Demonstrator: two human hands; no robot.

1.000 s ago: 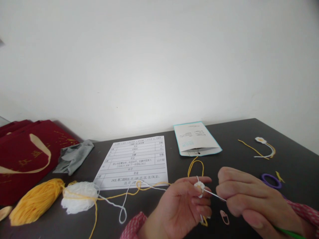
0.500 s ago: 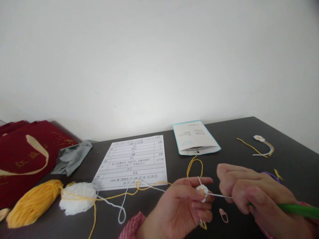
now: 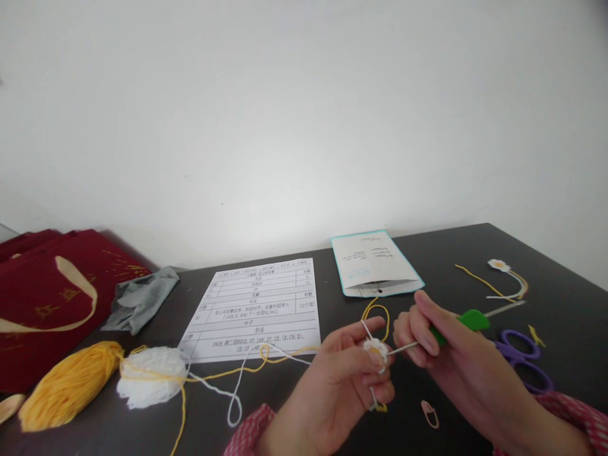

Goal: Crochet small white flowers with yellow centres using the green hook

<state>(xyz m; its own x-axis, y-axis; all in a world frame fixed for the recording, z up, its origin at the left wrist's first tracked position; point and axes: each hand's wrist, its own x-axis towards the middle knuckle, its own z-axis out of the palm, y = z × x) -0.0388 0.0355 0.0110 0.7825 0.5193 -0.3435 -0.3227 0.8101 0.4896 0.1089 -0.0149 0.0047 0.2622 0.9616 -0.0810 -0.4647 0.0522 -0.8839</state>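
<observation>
My left hand (image 3: 335,377) pinches a small crocheted piece (image 3: 377,352), white around a yellow middle, between thumb and fingers. White yarn runs up from it over the raised index finger, and strands hang below the other fingers. In my right hand (image 3: 468,373), closed around its green handle, is a crochet hook (image 3: 475,320). Its metal shaft reaches left to the white edge of the piece; the fine tip is too small to make out. Another metal end sticks out to the right of the handle.
A white yarn ball (image 3: 152,377) and a yellow yarn skein (image 3: 71,383) lie left, by a red bag (image 3: 42,297) and grey cloth (image 3: 140,297). Behind are a printed sheet (image 3: 256,310) and a packet (image 3: 375,263). Right are purple-handled scissors (image 3: 541,380), a finished flower (image 3: 498,265) and a pink stitch marker (image 3: 430,415).
My right hand has turned, and the hook now points left to the crocheted piece, where a taut white strand ran before. The left hand shifted slightly left. The scissors' handles are uncovered.
</observation>
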